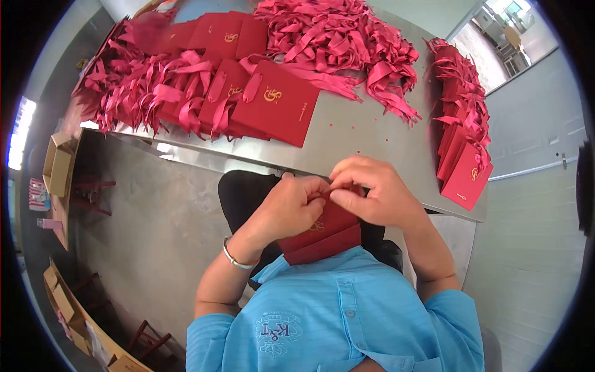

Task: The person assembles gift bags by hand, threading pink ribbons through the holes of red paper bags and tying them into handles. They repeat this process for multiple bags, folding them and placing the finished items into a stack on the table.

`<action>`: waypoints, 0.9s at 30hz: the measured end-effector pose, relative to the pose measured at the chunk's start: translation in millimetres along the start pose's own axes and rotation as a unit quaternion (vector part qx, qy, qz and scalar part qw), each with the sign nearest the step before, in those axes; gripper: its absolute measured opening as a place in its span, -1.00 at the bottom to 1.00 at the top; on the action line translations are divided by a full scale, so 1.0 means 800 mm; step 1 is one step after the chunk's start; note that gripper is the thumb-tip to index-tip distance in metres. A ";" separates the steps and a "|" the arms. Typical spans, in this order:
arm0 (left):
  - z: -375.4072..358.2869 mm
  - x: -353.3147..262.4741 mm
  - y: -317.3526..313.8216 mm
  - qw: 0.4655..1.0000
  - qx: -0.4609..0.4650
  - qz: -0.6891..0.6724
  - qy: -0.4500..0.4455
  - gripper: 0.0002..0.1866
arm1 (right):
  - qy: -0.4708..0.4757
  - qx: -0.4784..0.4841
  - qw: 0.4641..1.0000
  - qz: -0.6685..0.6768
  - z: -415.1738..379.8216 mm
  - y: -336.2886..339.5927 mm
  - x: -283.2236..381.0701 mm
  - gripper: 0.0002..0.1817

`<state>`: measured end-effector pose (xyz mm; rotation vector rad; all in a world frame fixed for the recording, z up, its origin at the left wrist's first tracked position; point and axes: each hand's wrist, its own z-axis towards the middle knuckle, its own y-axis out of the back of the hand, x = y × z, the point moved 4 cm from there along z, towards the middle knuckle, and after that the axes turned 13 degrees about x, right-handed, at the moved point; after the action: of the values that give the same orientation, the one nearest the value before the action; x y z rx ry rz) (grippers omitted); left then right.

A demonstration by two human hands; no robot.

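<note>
A dark red paper bag (328, 240) with a gold logo rests against my lap, its folded bottom towards my shirt. At its far edge my left hand (290, 208) is closed, with thumb and fingers pinched by the bag's rim. My right hand (377, 191) meets it there, thumb and forefinger pressed together. Whatever lies between the right fingertips is too small and covered to make out. Just beyond, on the metal table (347, 133), lie finished-looking red bags (282, 108) with pink ribbon handles.
A big heap of loose pink ribbons (328, 37) covers the table's far middle. Along the right edge runs a row of ribboned bags (465, 180). Small red dots are scattered on the tabletop. Cardboard boxes (59, 162) and stools (149, 338) stand at the left.
</note>
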<state>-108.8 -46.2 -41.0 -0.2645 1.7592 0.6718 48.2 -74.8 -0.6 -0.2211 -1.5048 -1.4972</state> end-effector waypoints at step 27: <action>-0.017 -0.054 -0.037 0.940 -0.121 0.312 -0.064 -0.80 | -0.210 0.577 0.734 0.290 0.061 -0.021 -0.070 -0.62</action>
<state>-91.8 -84.8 -7.5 0.1853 1.6297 1.3342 41.7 -10.8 -40.5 -0.2378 -2.1773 0.1595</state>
